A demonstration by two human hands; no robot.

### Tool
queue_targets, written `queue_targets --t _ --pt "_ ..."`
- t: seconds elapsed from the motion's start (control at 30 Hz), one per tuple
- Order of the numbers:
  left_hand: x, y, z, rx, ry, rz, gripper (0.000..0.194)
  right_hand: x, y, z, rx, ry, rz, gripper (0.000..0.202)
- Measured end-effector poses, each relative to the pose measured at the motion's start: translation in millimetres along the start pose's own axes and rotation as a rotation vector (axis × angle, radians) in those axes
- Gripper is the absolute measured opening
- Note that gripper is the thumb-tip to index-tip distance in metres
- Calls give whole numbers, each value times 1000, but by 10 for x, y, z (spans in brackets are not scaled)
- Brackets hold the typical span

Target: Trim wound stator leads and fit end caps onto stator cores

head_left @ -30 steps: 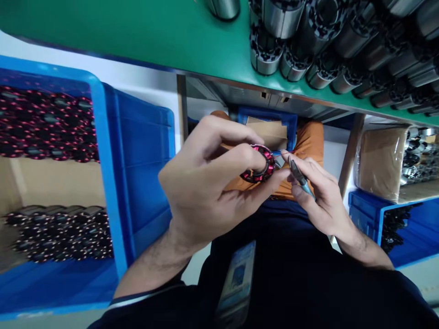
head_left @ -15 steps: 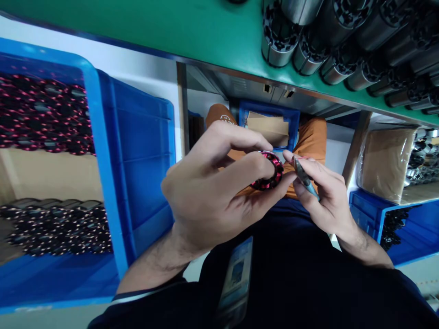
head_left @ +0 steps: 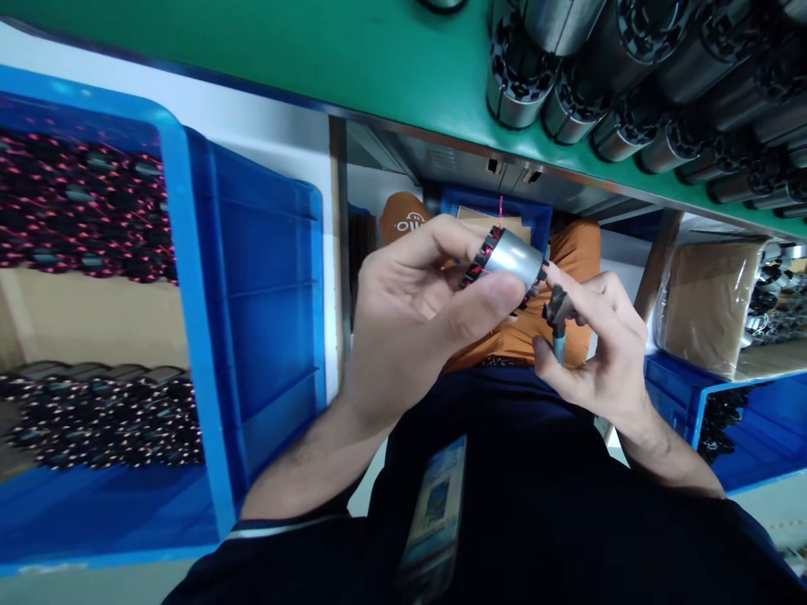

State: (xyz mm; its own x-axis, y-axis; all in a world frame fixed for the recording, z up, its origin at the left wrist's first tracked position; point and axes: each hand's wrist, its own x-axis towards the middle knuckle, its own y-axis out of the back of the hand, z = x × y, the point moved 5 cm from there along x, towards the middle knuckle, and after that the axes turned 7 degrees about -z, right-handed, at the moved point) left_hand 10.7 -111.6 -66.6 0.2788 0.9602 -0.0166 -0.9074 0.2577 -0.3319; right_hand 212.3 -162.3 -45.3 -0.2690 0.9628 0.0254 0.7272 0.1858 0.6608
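Between the thumb and fingers of my left hand (head_left: 416,319) is a motor stator (head_left: 514,256), a short silver cylinder with black slotted ends and red-pink wire inside. It lies tilted on its side, and a loose strand of red wire (head_left: 501,210) sticks up from its left end. My right hand (head_left: 596,344) is curled around a small hand tool with a dark metal head and a light blue handle (head_left: 558,346), which looks like cutting pliers. The right index fingertip is at the stator's right end. The tool's jaws are blurred.
On the green bench (head_left: 265,50) stand several bare stators (head_left: 523,97) at the right. A blue crate (head_left: 189,336) at the left holds wound stators (head_left: 88,210) in layers parted by cardboard. Below the bench sits a small blue bin (head_left: 540,220). Another blue crate (head_left: 706,395) stands at the right.
My left hand has turned the stator from end-on to side-on, so its silver wall shows. The tool in my right hand has swung more upright, and the right fingers have opened a little around it.
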Motion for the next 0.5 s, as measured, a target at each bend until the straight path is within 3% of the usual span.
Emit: queue_targets --t 0.1,0.27,0.5 --pt "24 -37 -37 -53 43 17 36 -5 -16 -19 -56 37 57 64" --pt "17 -94 -94 -128 -24 -48 30 -25 -14 -9 -70 37 111 63" --pt "5 -141 -176 -245 -46 -84 18 -30 -17 -20 32 39 84 69"
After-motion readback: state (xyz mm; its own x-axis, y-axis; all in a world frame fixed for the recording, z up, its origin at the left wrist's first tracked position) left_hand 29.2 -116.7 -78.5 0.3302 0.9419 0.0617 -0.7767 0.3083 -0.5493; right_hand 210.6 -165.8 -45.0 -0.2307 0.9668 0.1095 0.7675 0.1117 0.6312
